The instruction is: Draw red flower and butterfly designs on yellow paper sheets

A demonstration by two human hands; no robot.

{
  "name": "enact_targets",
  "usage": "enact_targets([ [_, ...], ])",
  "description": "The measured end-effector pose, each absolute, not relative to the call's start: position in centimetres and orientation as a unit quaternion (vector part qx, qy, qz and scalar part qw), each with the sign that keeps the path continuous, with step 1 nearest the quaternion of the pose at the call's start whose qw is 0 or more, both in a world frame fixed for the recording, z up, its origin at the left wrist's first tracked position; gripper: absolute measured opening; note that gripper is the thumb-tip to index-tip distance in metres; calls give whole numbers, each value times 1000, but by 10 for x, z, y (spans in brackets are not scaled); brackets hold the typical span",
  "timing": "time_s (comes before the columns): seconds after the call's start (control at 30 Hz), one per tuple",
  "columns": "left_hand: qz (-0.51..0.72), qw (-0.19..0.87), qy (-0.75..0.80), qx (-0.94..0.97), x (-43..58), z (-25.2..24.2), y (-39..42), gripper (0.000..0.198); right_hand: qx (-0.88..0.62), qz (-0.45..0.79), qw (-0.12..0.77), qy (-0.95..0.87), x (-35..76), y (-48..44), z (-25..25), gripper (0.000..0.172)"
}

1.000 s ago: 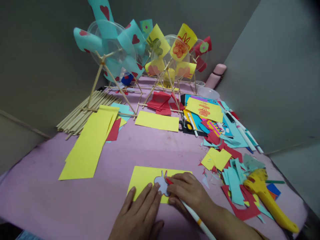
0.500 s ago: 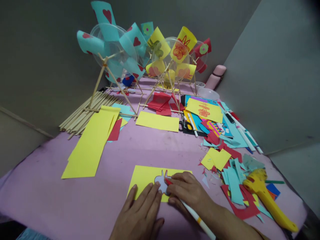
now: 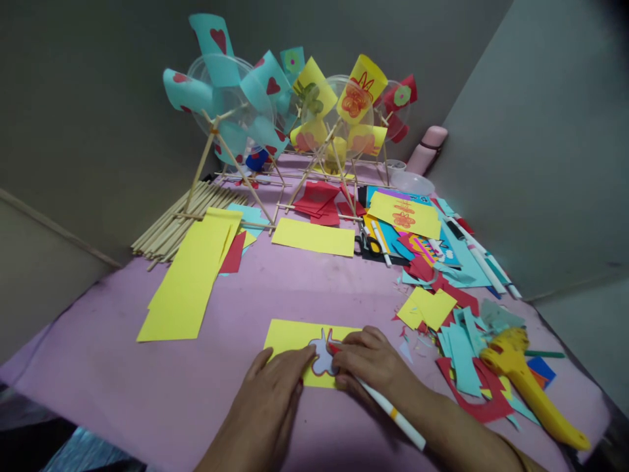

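A yellow paper sheet (image 3: pixel 289 335) lies on the pink table near me. On it rests a small pale cut-out shape (image 3: pixel 322 357) with a red line around its edge. My left hand (image 3: pixel 272 400) lies flat on the sheet, fingertips pressing on the cut-out. My right hand (image 3: pixel 373 364) grips a white marker (image 3: pixel 393 415) with a red tip that touches the right side of the cut-out.
A yellow glue gun (image 3: pixel 528 390) lies at the right among cut paper scraps (image 3: pixel 462 360). Scissors (image 3: pixel 366 244), pens (image 3: pixel 484 259) and coloured paper lie mid-right. Paper windmills on stick frames (image 3: pixel 275 111) stand at the back, with a stick bundle (image 3: pixel 181 219) and long yellow strips (image 3: pixel 189 282) at left.
The view has shifted slightly, so everything sits a bit further right. A red outline has grown around the cut-out's lower edge. My left hand has turned more over the sheet.
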State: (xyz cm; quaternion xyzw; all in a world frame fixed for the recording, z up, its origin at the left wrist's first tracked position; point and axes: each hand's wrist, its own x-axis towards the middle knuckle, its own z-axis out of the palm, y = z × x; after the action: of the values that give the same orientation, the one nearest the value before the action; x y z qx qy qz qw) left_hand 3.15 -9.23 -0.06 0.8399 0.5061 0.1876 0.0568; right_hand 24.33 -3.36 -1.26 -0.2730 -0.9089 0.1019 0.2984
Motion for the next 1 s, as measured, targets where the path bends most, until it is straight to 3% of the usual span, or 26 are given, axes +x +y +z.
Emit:
enact_targets([
  [0.17, 218, 123, 507, 825, 36, 10, -82, 36, -284, 82, 315, -902, 245, -28, -24, 29],
  [0.3, 200, 79, 486, 847, 39, 11, -82, 30, -287, 90, 332, -894, 245, -25, -22, 40],
  [0.57, 166, -39, 453, 875, 42, 6, -88, 25, -329, 189, 300, -875, 247, -30, -1, 29],
  [0.87, 195, -36, 479, 855, 46, 0, -91, 28, -334, 134, 351, -865, 237, -33, -8, 13],
  [1.0, 211, -24, 495, 842, 51, -4, -94, 29, -333, 112, 354, -867, 234, -34, -9, 13],
])
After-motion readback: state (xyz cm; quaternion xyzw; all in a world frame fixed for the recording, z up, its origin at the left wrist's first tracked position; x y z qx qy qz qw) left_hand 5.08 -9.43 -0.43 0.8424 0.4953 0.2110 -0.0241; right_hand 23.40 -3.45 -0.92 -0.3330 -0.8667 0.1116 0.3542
